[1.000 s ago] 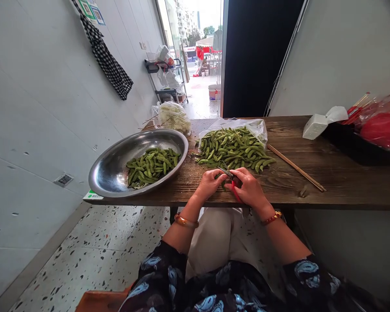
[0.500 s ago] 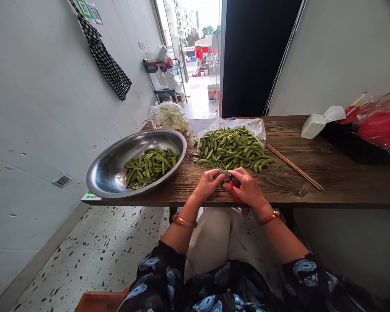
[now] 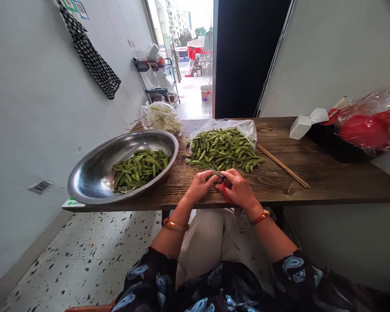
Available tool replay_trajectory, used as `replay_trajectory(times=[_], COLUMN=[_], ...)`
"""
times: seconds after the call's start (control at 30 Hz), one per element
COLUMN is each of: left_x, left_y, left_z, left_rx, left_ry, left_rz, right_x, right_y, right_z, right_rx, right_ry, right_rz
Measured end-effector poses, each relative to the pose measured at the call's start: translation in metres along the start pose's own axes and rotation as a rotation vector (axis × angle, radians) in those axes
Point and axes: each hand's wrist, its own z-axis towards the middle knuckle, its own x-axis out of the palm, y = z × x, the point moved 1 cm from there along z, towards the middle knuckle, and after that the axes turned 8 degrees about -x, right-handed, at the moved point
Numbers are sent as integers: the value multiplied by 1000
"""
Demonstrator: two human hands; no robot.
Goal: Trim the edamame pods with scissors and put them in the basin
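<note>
1. While the right hand (image 3: 237, 188) has its grip closed around the scissors (image 3: 226, 194), with red handles under the palm and fingers, the metal blades point forward and left over the near edge of the pod heap (image 3: 225, 149)
2. Close beside it, the left hand (image 3: 199, 186) has its grip pinched together on a green pod (image 3: 209, 177), mostly hidden by the fingers; whether the blades touch this pod, I cannot tell
3. Both hands are above the front part of the wooden desk (image 3: 331, 184), just short of the heap, which lies loose in front of and partly on a clear plastic bag (image 3: 248, 128)
4. To the left, near the end of the desk, stands a wide metal bowl (image 3: 91, 173), with more green pods (image 3: 139, 167) gathered inside toward its right side
5. Behind the bowl sits a tied-looking plastic bag of pale contents (image 3: 164, 117)
6. Right of the heap, thin wooden sticks (image 3: 283, 167) lie slantwise on the desk
7. Farther right are a small white box (image 3: 300, 127) and a black container (image 3: 336, 145) with red items in clear plastic (image 3: 364, 130)
</note>
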Motion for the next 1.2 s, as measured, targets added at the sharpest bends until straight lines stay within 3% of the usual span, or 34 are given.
replay_trajectory(times=[0.2,0.47,0.53,0.7,0.83,0.93,1.2], left_x=[-1,-1,-1,-3,-8,-8,0], left_y=[-2,-1,3,14,17,17,9], left_z=[3,6,7,9,7,5,-1], left_rx=[-16,-65,-103,-235,-280,-266,-215], left_ry=[17,-49,-80,-187,-251,-232,-107], left_rz=[31,17,-112,-721,-931,-947,-725], right_x=[0,-2,-3,-5,-2,1,0], right_y=[0,2,2,-3,-7,-8,-7], right_z=[1,6,6,5,3,2,2], right_rx=[26,63,60,95,87,68,58], right_ry=[28,107,98,-53,-73,-43,-42], right_rz=[-74,-187,-181,-97,-69,-65,-48])
